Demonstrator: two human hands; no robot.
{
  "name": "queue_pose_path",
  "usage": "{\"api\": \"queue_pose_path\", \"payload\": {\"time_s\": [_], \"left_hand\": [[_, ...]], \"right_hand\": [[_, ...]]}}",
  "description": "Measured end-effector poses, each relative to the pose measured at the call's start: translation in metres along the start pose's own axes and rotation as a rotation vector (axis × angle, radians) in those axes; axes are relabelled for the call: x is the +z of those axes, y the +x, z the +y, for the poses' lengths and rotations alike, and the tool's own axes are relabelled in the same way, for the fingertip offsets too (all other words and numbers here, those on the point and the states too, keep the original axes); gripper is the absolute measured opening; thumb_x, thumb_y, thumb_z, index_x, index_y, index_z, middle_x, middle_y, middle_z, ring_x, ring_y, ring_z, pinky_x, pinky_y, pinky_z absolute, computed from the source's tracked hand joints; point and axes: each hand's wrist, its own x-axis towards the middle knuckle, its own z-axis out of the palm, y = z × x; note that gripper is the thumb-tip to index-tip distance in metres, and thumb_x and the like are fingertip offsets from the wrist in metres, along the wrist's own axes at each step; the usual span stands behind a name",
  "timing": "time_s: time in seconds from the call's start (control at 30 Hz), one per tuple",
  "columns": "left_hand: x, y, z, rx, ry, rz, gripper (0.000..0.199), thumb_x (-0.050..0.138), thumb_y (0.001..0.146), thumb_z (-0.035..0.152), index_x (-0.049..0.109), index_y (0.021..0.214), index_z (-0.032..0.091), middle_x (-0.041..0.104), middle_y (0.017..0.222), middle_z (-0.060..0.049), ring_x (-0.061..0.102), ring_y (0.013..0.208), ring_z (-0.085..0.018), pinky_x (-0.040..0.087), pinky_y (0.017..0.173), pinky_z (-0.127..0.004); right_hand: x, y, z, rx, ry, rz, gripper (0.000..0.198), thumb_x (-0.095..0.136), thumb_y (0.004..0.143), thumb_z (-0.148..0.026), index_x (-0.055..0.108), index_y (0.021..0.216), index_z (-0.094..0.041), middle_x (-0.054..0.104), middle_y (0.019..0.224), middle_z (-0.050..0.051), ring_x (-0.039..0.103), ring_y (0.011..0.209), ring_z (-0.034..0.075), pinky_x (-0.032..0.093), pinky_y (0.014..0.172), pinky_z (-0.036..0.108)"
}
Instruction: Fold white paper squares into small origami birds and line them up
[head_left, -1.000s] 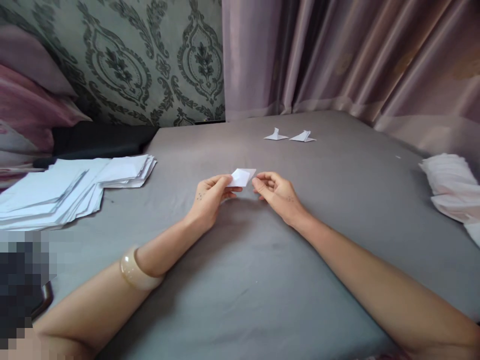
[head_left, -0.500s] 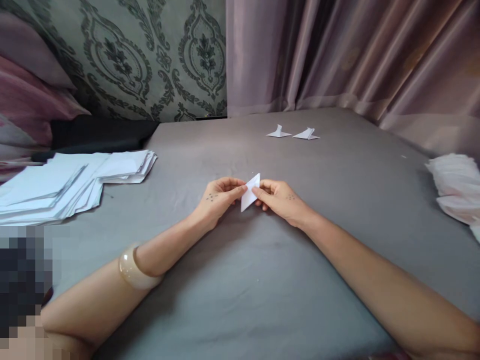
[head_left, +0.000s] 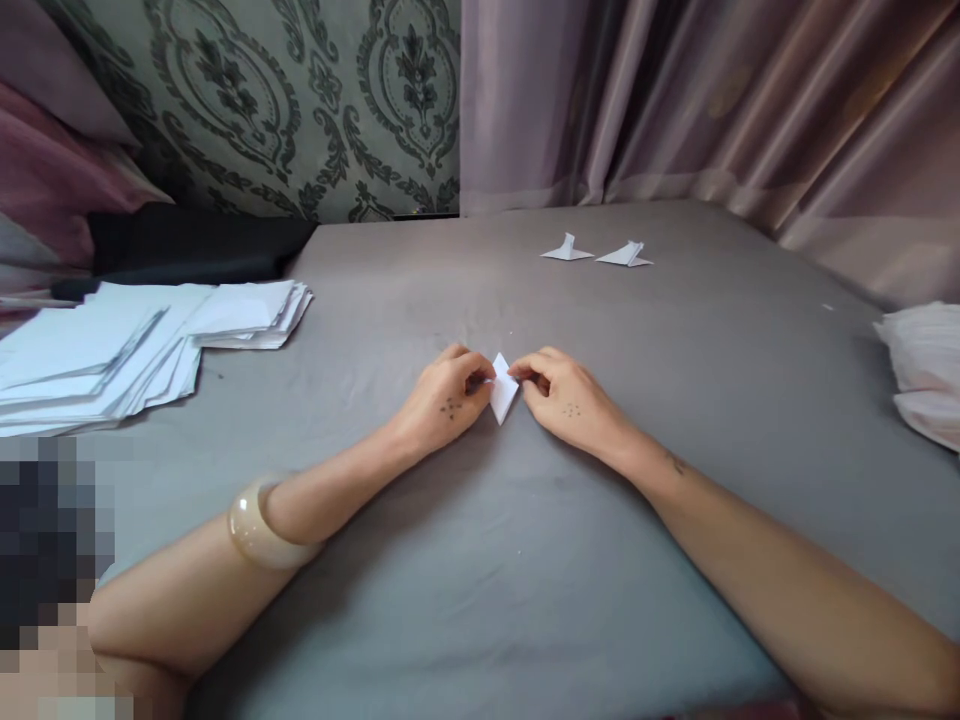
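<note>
A small white folded paper [head_left: 503, 392], diamond-shaped with points at top and bottom, is between my hands over the grey cloth. My left hand [head_left: 451, 393] pinches its left edge, with thumb and fingertips closed together. At the right corner, the thumb and forefinger of my right hand [head_left: 564, 400] are bent in a pinch on the paper; its other fingers are mostly hidden beneath. Farther back lie two white folded paper figures, a left one [head_left: 568, 250] and a right one [head_left: 627, 255], each with flat side points and a raised middle.
Stacks of white paper sheets [head_left: 135, 345] lie on the left of the grey cloth surface [head_left: 420, 600]. A black cloth [head_left: 187, 245] is behind them. A whitish translucent bundle [head_left: 926, 365] sits at the right edge. Curtains and a patterned wall border the back. A person's blurred head shows lower left.
The folded paper has turned from a slanted shape to an upright diamond. My right hand has shifted its fingers to the paper's right corner. The view has tilted slightly down.
</note>
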Motion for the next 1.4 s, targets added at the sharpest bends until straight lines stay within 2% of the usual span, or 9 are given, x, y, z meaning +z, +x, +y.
{"api": "queue_pose_path", "payload": {"time_s": [0.2,0.3,0.47,0.6,0.83,1.4], "left_hand": [[-0.017,0.007,-0.003,0.063,-0.004,-0.228,0.030,0.059,0.071,0.014,0.065,0.100,0.015,0.057,0.098,-0.006,0.056,0.079,-0.014,0.046,0.072,-0.027],[-0.023,0.010,-0.006,0.052,-0.026,-0.273,0.028,0.060,0.073,0.020,0.065,0.101,0.016,0.057,0.100,-0.006,0.056,0.080,-0.014,0.047,0.073,-0.027],[-0.023,0.013,-0.010,0.039,-0.060,-0.254,0.020,0.057,0.079,0.025,0.068,0.094,0.017,0.059,0.096,-0.006,0.056,0.075,-0.013,0.046,0.070,-0.027],[-0.017,0.013,-0.012,0.029,-0.071,-0.182,0.015,0.055,0.081,0.025,0.067,0.083,0.017,0.061,0.089,-0.005,0.056,0.073,-0.013,0.046,0.069,-0.026],[-0.008,0.009,-0.010,0.006,-0.007,-0.074,0.016,0.054,0.083,0.025,0.067,0.082,0.016,0.061,0.090,-0.006,0.058,0.074,-0.014,0.048,0.072,-0.028],[-0.001,0.010,-0.009,-0.034,0.013,-0.058,0.015,0.051,0.084,0.022,0.061,0.076,0.014,0.058,0.095,-0.009,0.056,0.082,-0.017,0.048,0.078,-0.032]], "right_hand": [[-0.004,-0.002,0.000,-0.056,-0.055,-0.074,0.025,0.054,0.077,-0.015,0.069,0.096,-0.020,0.062,0.095,0.003,0.056,0.073,0.012,0.043,0.069,0.026],[-0.007,-0.002,-0.002,-0.044,-0.053,-0.091,0.022,0.057,0.077,-0.020,0.070,0.094,-0.020,0.062,0.092,0.002,0.055,0.071,0.011,0.043,0.068,0.026],[-0.006,0.000,-0.003,-0.036,-0.030,-0.065,0.015,0.058,0.080,-0.023,0.071,0.087,-0.020,0.062,0.086,0.002,0.054,0.067,0.010,0.042,0.066,0.025],[-0.002,0.002,0.001,-0.047,-0.029,-0.010,0.016,0.056,0.084,-0.022,0.071,0.080,-0.020,0.061,0.081,0.001,0.053,0.065,0.010,0.041,0.067,0.025],[0.001,0.005,0.002,-0.001,-0.042,-0.010,0.016,0.056,0.086,-0.026,0.069,0.080,-0.020,0.062,0.083,0.002,0.055,0.069,0.012,0.041,0.068,0.026],[0.004,0.009,-0.002,0.078,-0.142,-0.010,0.018,0.054,0.086,-0.028,0.067,0.077,-0.019,0.066,0.083,0.005,0.057,0.072,0.016,0.043,0.070,0.030]]}}
